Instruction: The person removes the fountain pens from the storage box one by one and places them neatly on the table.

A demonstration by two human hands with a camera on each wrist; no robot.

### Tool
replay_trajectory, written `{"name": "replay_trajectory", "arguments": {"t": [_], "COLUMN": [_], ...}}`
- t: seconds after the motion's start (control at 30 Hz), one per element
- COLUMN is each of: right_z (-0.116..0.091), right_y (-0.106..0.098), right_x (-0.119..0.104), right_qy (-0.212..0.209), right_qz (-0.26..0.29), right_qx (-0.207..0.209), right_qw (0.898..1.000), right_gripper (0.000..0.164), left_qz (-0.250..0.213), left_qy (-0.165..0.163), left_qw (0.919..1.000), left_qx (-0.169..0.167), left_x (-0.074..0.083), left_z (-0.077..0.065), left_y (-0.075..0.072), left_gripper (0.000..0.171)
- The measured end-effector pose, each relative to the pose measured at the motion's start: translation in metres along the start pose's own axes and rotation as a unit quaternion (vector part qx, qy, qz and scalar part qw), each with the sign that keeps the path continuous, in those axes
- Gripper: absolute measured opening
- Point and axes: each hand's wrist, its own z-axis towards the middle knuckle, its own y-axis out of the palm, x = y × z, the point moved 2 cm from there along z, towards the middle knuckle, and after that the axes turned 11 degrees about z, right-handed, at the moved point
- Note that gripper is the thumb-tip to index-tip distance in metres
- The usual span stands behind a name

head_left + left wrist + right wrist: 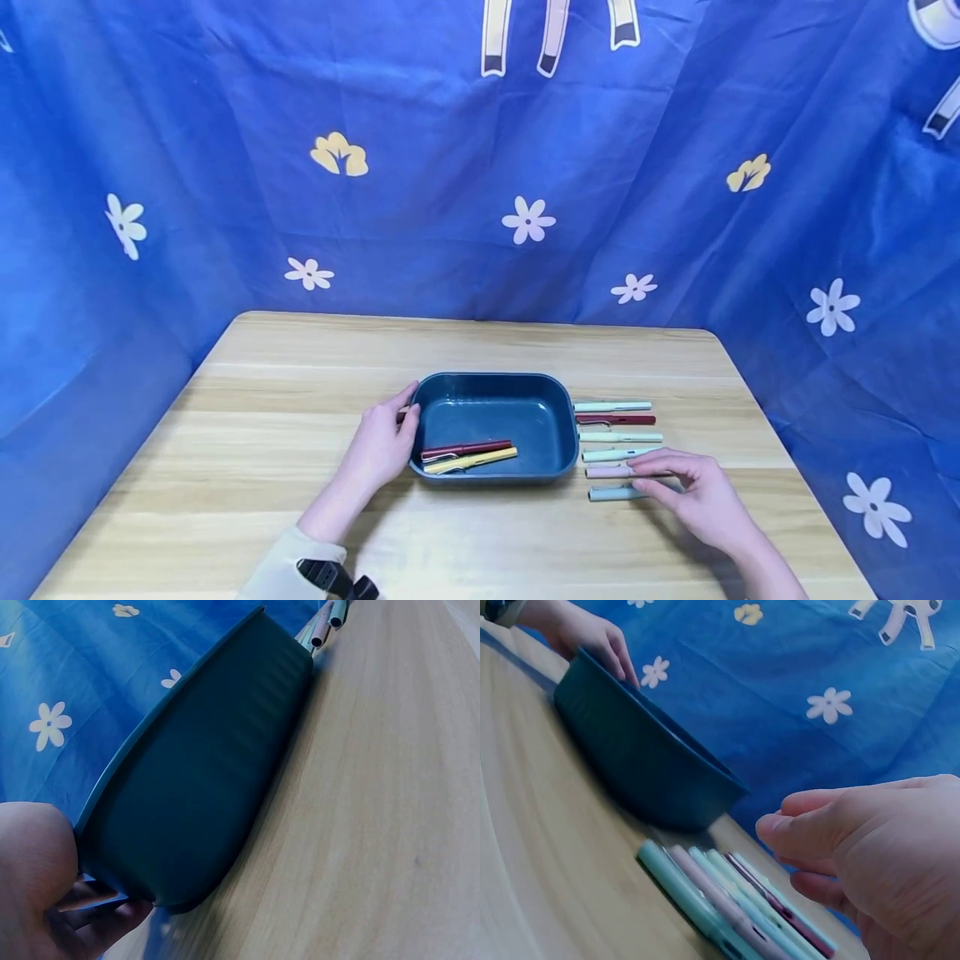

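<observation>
My left hand [384, 440] holds the left end of a dark teal rectangular box [495, 481], thumb and fingers at its rim. A thin dark red sliver shows between thumb and fingers. Inside the box, a dark red pen [465, 450] and a yellow pen [471, 461] lie side by side near the front left. My right hand [701, 496] hovers over the near end of a row of pens, thumb and fingers apart. Under its fingertips are a pale pink pen [606, 472] and a grey-blue pen [611, 494], partly hidden by the hand.
Farther back in the row, right beside the box, lie a mint green pen [603, 456], a pale green pen [622, 437], a dark red pen [622, 420] and a pale pen [611, 407]. Blue patterned cloth [420, 208] encloses the wooden table [300, 383] at the back and sides.
</observation>
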Motion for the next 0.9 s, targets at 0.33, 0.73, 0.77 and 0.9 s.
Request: {"name": "replay_trajectory", "arguments": {"t": [0.33,0.73,0.77,0.9], "right_z": [0.022,0.054,0.056,0.066], "right_y": [0.025,0.055,0.057,0.065], "right_x": [-0.009,-0.012,-0.012,-0.011], "right_qy": [-0.024,-0.021,-0.02,-0.019], "right_qz": [0.075,0.161,0.164,0.166], "right_qx": [-0.014,-0.038,-0.04,-0.041], "right_qw": [0.997,0.986,0.985,0.985], "right_gripper": [0.028,0.032,0.032,0.032], "left_qz": [0.004,0.006,0.006,0.007], "left_qy": [0.002,0.001,0.001,0.002], "left_qw": [1.0,1.0,1.0,1.0], "left_qx": [-0.001,0.003,0.003,0.006], "left_x": [0.0,-0.001,0.0,0.0], "left_z": [-0.001,0.0,0.0,0.0], "left_y": [0.0,0.002,0.002,0.001], "left_gripper": [0.048,0.048,0.048,0.048]}}
